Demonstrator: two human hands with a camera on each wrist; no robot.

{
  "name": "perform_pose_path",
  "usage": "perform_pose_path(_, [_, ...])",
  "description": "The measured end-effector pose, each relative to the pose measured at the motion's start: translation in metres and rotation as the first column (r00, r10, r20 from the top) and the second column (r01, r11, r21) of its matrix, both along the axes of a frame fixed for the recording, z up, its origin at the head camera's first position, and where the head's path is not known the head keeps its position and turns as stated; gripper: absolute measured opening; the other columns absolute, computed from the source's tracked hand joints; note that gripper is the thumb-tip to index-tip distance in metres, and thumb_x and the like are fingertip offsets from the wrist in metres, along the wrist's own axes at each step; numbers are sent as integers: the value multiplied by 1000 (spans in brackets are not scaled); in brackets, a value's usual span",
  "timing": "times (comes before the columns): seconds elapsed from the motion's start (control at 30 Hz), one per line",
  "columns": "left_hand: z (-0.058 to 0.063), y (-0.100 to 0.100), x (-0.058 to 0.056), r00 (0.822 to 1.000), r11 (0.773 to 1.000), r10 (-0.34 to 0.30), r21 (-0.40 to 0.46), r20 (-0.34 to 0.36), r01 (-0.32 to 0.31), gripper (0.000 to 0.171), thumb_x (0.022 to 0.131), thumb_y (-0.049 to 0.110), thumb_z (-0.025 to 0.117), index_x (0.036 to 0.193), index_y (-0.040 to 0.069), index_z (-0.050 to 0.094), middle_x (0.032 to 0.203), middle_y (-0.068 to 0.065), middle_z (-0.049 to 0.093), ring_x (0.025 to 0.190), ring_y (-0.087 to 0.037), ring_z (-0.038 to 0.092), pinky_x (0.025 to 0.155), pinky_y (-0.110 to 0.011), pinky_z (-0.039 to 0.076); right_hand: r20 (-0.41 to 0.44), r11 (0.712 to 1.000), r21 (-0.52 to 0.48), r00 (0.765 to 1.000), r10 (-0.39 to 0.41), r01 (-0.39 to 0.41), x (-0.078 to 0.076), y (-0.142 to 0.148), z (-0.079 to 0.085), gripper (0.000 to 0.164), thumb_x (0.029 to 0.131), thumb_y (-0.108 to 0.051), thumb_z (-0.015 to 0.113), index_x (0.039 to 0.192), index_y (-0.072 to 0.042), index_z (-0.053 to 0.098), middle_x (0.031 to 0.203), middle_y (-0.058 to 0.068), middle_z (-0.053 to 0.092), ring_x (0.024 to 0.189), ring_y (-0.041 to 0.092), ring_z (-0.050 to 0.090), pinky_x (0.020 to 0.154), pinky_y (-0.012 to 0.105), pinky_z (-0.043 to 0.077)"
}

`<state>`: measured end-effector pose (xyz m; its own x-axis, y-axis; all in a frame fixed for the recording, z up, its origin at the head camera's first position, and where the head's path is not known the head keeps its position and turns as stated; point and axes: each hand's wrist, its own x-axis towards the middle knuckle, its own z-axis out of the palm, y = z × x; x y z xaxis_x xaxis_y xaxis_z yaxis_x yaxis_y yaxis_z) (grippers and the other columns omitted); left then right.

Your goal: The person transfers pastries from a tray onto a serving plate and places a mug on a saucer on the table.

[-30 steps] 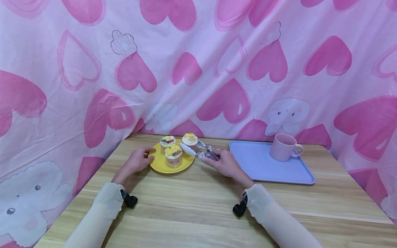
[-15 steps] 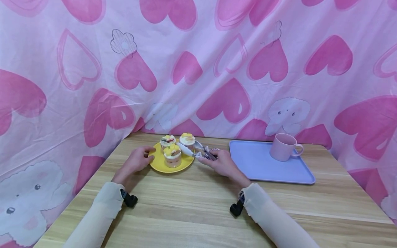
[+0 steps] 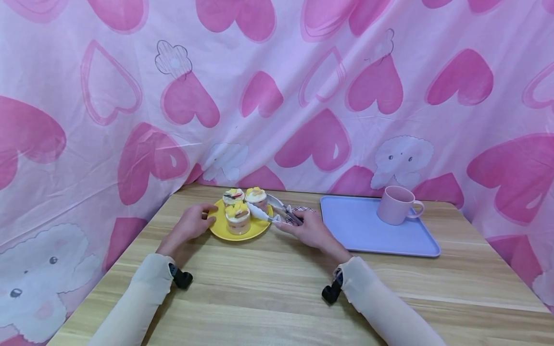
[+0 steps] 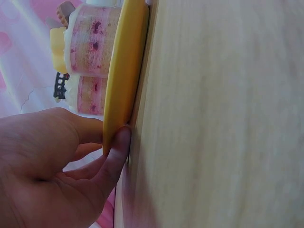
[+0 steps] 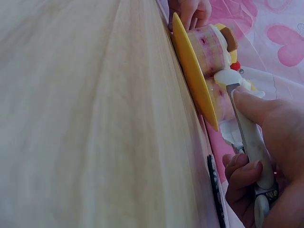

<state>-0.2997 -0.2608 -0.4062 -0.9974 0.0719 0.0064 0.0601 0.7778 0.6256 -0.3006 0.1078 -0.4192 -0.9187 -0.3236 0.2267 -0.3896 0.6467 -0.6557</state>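
Observation:
My left hand point(image 3: 192, 223) pinches the left rim of a round yellow plate point(image 3: 218, 231), thumb and fingers on either side of the edge in the left wrist view. On the plate stand three clear dessert cups: a front one point(image 3: 238, 222) with yellow topping, a back left one point(image 3: 232, 196) with dark and red bits, and a back right one point(image 3: 256, 196). My right hand point(image 3: 312, 229) grips a pair of serving tongs point(image 5: 251, 142) with pale tips. Those tips lie on both sides of the back right cup; whether they touch it is hard to tell.
A pale blue tray point(image 3: 372, 235) lies to the right, bearing a pink mug point(image 3: 391, 209) at its back right. A checkered thing, perhaps a cloth point(image 3: 301, 209), shows behind my right hand. A pink heart-patterned curtain point(image 3: 311, 139) hangs behind the wooden table point(image 3: 259, 288).
My right hand and the tongs have shifted slightly left, and the back right cup has moved left onto the plate. The front cup has slid a little left. My left hand stays put.

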Motion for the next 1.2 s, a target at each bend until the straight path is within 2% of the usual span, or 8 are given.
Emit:
perform_pose_path(0.07, [-1,0,-1,1000,1000,-3,0,-2,3,43,107,7,61,149,-2,59,155,-28,57,133,-41,63,110,-52,58,-7,1000,4,1000,8,-8,1,3,0,46,91,-59,82,82,-16,68,72,0,55,70,15,48,61,28,42])
perform_pose_path(0.13, [-1,0,-2,1000,1000,-3,1,-2,3,43,107,7,61,149,-2,59,155,-28,57,133,-41,63,110,-52,58,-11,1000,12,1000,18,-18,2,7,0,45,91,-59,82,85,-17,70,73,0,56,70,14,49,61,28,43])
perform_pose_path(0.27, [-1,0,-1,1000,1000,-3,-6,-2,3,43,107,7,62,149,-3,59,155,-29,57,133,-42,62,110,-53,58,-3,999,21,1000,30,-30,5,13,1,48,91,-61,82,108,-16,80,80,1,62,75,15,54,62,28,47])
perform_pose_path(0.4, [-1,0,0,1000,1000,2,-8,4,-2,43,107,7,62,149,-2,59,155,-29,57,133,-42,62,110,-53,58,29,999,33,999,32,-33,9,21,2,60,90,-61,82,128,-15,79,85,2,67,76,15,57,62,28,49])
perform_pose_path(0.5, [0,0,0,1000,1000,5,-2,10,-5,43,107,7,62,150,-2,59,155,-28,57,133,-41,62,111,-53,58,50,998,49,998,28,-30,10,26,3,60,90,-63,81,127,-16,79,85,2,67,76,15,56,61,29,48])
perform_pose_path(0.73, [0,1,-1,1000,1000,-5,-2,-1,5,43,107,7,62,149,-3,59,155,-28,57,133,-43,62,111,-54,57,52,998,57,999,15,-18,14,34,4,76,90,-63,82,146,-13,70,94,3,71,78,15,54,62,28,46])
perform_pose_path(1.03, [1,0,0,1000,1000,-5,-12,6,5,44,108,8,62,150,-2,59,156,-28,56,134,-42,62,111,-53,58,14,997,69,1000,21,-22,18,43,4,79,92,-62,79,148,-7,67,121,13,78,84,16,57,68,28,48])
perform_pose_path(1.2, [1,-1,-1,1000,1000,0,-13,14,0,44,108,8,61,151,-1,58,157,-27,56,135,-42,62,112,-53,57,4,998,57,1000,20,-20,21,47,5,78,93,-61,79,147,-6,66,125,17,77,83,17,56,69,28,48])
